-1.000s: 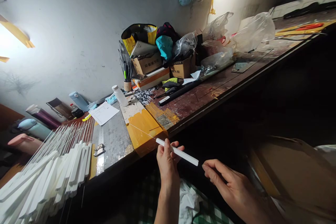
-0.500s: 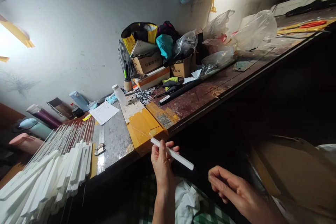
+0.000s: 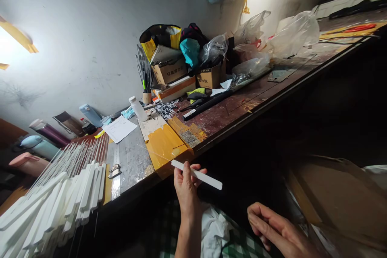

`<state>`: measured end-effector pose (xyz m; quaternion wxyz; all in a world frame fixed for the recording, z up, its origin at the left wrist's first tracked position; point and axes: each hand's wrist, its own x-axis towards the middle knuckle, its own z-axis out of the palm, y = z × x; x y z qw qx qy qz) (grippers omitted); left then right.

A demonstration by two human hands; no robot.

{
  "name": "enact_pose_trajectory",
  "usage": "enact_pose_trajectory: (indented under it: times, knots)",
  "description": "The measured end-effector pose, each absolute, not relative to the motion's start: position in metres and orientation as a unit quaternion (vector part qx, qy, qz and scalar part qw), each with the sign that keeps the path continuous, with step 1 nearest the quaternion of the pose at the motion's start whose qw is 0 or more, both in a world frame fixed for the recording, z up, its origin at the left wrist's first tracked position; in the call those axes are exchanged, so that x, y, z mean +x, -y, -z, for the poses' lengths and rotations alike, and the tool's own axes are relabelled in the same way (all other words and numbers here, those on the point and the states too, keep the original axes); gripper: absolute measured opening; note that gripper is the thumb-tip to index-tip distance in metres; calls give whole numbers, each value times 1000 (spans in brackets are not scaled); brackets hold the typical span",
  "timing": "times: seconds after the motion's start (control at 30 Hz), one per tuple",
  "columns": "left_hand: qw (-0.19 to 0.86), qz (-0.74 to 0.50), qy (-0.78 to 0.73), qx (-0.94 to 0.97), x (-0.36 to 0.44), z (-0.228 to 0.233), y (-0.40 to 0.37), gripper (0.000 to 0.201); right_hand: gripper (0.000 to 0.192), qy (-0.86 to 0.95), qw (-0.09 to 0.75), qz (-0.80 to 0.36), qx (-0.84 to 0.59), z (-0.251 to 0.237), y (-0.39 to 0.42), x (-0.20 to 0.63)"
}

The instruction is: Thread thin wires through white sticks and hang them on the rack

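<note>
Cluttered bench [image 3: 217,117] behind, left fingers [image 3: 187,174] grip a white stick [image 3: 208,179] (right fingers [image 3: 262,211] curled together).

Left hand [image 3: 187,189] here, its thumb covering part of the white stick [image 3: 209,180]! The thin wire [image 3: 159,155] at the tip goes faint, far end beyond picking out. Over to the right hand [image 3: 276,226]: fingers curled, anything pinched inside impossible to tell, forearm cropped below. White stick pile [image 3: 60,198], chopped by the picture's edge! Paper sheet [image 3: 121,129]: print too small to read.

Bare hands [image 3: 186,188], perhaps a green-checked garment [image 3: 240,246]
</note>
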<state>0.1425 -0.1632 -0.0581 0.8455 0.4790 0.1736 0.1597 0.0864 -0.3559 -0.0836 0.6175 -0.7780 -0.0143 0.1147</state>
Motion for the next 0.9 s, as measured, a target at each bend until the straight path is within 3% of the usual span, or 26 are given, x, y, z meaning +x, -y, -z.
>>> enact_pose_trajectory:
  times: [0.23, 0.47, 0.9]
  knots:
    - [836, -161, -175, 494, 141, 60, 158, 30, 25, 41, 526, -13, -849, 72, 354, 91]
    - [839, -144, -176, 495, 139, 63, 162, 34, 30, 60, 486, -25, -872, 70, 349, 87]
    - [832, -103, -184, 513, 133, 83, 187, 33, 33, 45, 557, -114, -821, 86, 333, 100]
